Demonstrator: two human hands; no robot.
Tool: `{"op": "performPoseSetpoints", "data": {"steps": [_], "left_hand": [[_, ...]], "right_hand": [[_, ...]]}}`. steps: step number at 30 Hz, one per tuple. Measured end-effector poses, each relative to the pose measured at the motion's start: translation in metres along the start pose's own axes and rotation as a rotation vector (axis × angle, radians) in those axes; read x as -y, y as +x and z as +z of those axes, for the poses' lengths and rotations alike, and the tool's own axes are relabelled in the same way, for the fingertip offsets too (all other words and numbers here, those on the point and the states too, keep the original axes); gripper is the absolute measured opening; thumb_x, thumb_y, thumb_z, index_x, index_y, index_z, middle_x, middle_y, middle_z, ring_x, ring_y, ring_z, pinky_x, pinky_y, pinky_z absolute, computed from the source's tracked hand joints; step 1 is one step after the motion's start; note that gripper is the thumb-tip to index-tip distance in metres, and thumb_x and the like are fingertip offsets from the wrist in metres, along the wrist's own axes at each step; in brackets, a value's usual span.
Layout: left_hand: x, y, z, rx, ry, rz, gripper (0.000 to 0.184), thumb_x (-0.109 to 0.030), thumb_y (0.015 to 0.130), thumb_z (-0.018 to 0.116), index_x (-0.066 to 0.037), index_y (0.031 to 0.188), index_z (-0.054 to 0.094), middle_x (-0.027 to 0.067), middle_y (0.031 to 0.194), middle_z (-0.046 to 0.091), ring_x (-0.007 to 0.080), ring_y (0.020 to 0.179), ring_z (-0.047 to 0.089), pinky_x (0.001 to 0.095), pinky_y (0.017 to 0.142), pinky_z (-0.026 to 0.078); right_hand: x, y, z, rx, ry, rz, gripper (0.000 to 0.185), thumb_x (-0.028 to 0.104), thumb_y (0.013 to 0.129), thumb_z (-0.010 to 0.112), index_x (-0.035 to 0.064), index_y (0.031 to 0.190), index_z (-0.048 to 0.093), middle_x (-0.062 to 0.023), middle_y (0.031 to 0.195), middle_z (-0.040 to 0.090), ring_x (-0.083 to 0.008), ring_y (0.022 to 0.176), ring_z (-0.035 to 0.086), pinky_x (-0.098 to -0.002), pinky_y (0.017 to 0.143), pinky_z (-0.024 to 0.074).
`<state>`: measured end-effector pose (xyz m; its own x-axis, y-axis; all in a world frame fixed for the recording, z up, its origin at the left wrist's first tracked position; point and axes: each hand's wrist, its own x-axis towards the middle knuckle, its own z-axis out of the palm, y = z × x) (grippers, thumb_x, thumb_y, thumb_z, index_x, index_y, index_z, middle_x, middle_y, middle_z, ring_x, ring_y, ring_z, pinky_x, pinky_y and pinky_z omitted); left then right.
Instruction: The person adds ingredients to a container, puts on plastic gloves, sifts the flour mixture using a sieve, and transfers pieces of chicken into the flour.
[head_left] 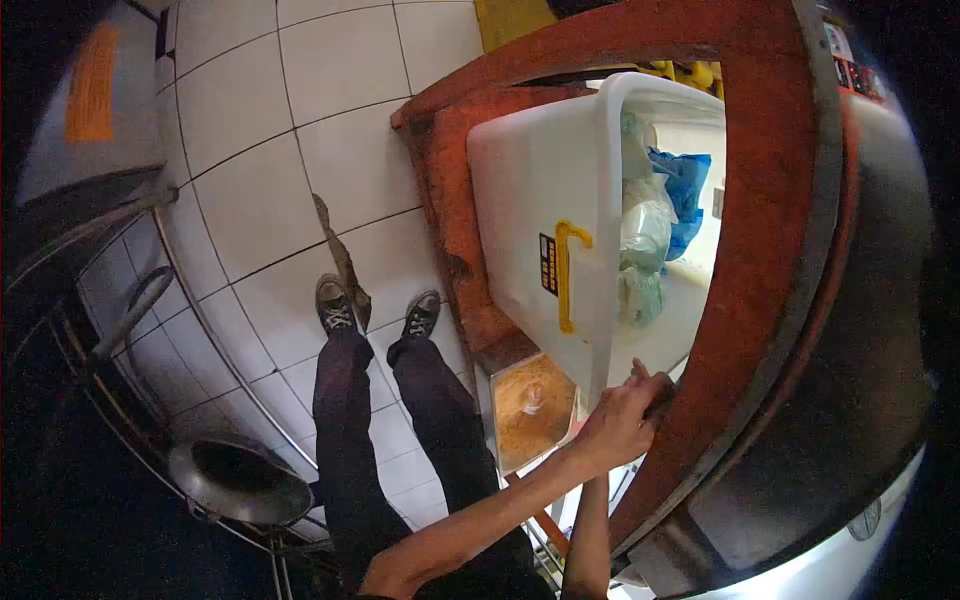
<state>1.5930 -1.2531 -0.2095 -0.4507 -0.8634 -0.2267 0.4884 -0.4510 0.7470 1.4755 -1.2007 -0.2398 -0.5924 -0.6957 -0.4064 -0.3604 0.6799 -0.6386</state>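
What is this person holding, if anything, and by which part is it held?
This cannot be told. The left hand is beside the white plastic tub, its fingertips are unclear, and it overlaps the right arm.

White bin (535,200), yellow handle (565,280), blue bag (686,200), reddish-brown frame (765,150)

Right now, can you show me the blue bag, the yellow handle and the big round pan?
Blue bag (689,192): head view, its crumpled middle.
Yellow handle (564,285): head view, its long bar.
Round pan (240,480): head view, inside its bowl.
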Motion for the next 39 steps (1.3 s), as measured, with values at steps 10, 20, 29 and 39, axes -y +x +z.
{"op": "performPoseSetpoints", "data": {"steps": [10,20,29,39], "left_hand": [[-0.013,0.023,-0.020,0.309,0.073,-0.009,0.052,-0.005,0.077,0.057,0.004,0.127,0.045,0.0289,0.090,0.064,0.0449,0.088,0.064,0.0471,0.078,0.051],[0.021,0.039,-0.024,0.495,0.055,0.310,0.030,0.000,0.081,0.051,0.005,0.109,0.056,0.0278,0.099,0.059,0.0388,0.094,0.058,0.0423,0.081,0.047],[-0.003,0.095,-0.049,0.702,0.107,0.482,0.035,-0.010,0.076,0.060,0.003,0.108,0.056,0.0223,0.094,0.063,0.0362,0.096,0.061,0.0441,0.081,0.047],[-0.012,0.086,-0.051,0.763,0.314,0.362,0.041,-0.012,0.064,0.065,0.002,0.102,0.060,0.0200,0.094,0.063,0.0398,0.090,0.057,0.0466,0.085,0.042]], "right_hand": [[0.021,0.153,0.037,0.069,0.017,-0.076,0.027,0.024,0.097,0.055,-0.0011,0.106,0.059,-0.0092,0.091,0.061,-0.0160,0.084,0.056,-0.0303,0.075,0.0441],[0.053,0.311,0.103,0.106,-0.053,-0.099,0.029,0.025,0.097,0.054,-0.0014,0.105,0.058,-0.0111,0.089,0.061,-0.0182,0.082,0.056,-0.0324,0.074,0.0442],[0.041,0.346,0.146,0.050,-0.073,-0.087,0.030,0.027,0.097,0.053,-0.0017,0.104,0.058,-0.0127,0.087,0.061,-0.0203,0.080,0.056,-0.0342,0.072,0.0442],[0.031,0.314,0.155,0.046,0.007,-0.110,0.031,0.028,0.097,0.052,-0.0020,0.103,0.058,-0.0145,0.085,0.060,-0.0225,0.078,0.057,-0.0363,0.070,0.0443]]}}
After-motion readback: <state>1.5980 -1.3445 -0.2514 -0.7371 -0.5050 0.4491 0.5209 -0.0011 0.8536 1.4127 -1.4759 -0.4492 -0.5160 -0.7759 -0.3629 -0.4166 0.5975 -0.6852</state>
